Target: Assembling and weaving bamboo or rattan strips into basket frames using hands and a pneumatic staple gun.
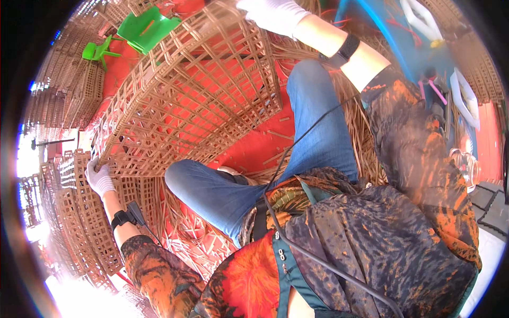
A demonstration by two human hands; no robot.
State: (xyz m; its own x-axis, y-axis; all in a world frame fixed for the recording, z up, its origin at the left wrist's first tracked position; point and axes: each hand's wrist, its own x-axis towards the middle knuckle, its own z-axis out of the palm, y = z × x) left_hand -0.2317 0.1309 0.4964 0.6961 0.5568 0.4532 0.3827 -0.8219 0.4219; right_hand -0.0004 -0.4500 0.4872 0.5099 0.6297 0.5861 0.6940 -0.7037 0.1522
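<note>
A large brown basket (177, 100) of open lattice weave is tilted in front of my bent knees, held up between both hands. My left hand (99, 177), in a white knit glove, closes round its lower left corner. At the far top edge my right hand (275, 16), gloved in white too, grips the basket's upper right corner; its fingertips are partly cut off by the picture's edge. Through the lattice, the red floor (249, 151) shows, scattered with short strip offcuts.
Stacked woven baskets (79, 212) stand at the left, close to my left forearm. Long loose brown strips (366, 140) lie right of my knee. Beyond the basket are a green plastic chair (146, 29) and a smaller green chair (95, 51). A dark cable (339, 273) crosses my lap.
</note>
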